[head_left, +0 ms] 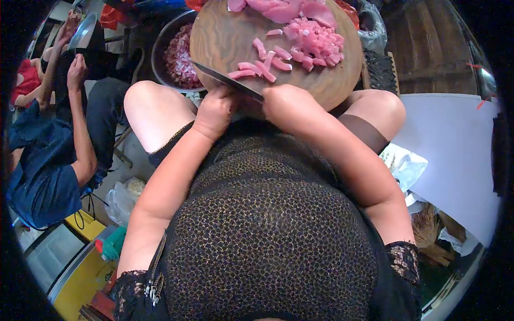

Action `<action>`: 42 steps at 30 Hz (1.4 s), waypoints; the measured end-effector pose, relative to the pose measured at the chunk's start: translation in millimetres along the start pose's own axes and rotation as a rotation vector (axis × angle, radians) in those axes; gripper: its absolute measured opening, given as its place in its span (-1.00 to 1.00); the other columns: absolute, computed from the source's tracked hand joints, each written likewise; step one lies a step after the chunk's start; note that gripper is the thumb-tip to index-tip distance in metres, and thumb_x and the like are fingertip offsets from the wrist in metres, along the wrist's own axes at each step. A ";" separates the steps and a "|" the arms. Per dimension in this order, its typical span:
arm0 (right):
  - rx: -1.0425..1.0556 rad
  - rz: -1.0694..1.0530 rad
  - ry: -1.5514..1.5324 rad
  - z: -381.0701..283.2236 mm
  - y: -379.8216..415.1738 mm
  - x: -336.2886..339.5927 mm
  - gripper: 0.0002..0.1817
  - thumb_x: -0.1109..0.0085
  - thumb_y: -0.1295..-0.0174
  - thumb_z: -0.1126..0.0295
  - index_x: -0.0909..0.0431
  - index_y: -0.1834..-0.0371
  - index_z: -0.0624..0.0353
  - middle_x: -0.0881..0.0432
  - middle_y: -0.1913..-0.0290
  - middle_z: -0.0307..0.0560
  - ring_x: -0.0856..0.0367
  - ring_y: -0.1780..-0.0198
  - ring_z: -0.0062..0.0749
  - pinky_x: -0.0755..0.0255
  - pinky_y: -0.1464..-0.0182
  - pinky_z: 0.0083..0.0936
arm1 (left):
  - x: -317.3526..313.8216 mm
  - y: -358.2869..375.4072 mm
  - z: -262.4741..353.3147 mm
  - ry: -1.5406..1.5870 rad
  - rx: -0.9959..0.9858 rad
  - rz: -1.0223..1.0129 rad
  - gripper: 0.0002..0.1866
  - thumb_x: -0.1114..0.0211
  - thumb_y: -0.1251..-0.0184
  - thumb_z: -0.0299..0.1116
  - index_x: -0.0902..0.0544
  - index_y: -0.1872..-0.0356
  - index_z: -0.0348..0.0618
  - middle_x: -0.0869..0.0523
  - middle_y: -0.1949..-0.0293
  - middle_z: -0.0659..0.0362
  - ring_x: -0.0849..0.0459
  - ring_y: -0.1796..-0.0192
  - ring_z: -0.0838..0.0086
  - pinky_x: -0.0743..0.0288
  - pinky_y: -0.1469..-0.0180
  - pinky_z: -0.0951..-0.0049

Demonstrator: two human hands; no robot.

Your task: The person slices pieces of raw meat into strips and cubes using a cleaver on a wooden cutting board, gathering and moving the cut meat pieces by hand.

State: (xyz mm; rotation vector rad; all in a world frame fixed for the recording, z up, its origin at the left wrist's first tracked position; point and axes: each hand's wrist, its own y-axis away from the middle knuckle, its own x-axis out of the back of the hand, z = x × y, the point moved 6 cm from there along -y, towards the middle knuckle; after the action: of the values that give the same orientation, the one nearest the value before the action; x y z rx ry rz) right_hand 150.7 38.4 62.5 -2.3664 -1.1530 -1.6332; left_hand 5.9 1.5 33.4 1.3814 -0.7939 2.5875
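Observation:
A knife (227, 81) with a dark blade is in my right hand (286, 107), its blade slanting up to the left across the near edge of a round wooden board (219, 40). My left hand (216, 112) is closed close to the blade, at the board's near left edge; what its fingers hold, if anything, is hidden. Pink meat strips (262, 67) lie on the board just beyond the knife. Behind them are a heap of diced meat (318, 43) and larger meat slices (273, 8) at the far edge.
Left of the board stands a metal bowl (156, 59) of chopped meat (182, 59). A person in dark blue (45, 166) sits at the left, with another person in red (27, 80) behind. A white surface (444, 155) and a plastic packet (409, 166) are on the right.

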 end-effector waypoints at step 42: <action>0.020 0.201 0.041 14.4 71.5 9.9 -0.75 -0.07 -0.24 0.27 -0.60 0.12 0.12 -0.70 0.33 0.16 -0.69 0.24 0.08 -0.55 0.18 0.00 | -24.6 7.7 -27.8 0.004 0.628 -0.313 -0.63 -0.30 -0.27 -0.01 -0.74 0.26 -0.14 -0.74 0.19 -0.09 -0.72 0.15 0.04 -0.57 0.09 0.09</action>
State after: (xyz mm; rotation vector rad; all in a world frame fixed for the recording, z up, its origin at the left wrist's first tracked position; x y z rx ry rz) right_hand 205.9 -1.7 89.9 -2.3375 -0.8874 -1.5884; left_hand -3.0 12.2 -1.8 1.4724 0.2647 2.6725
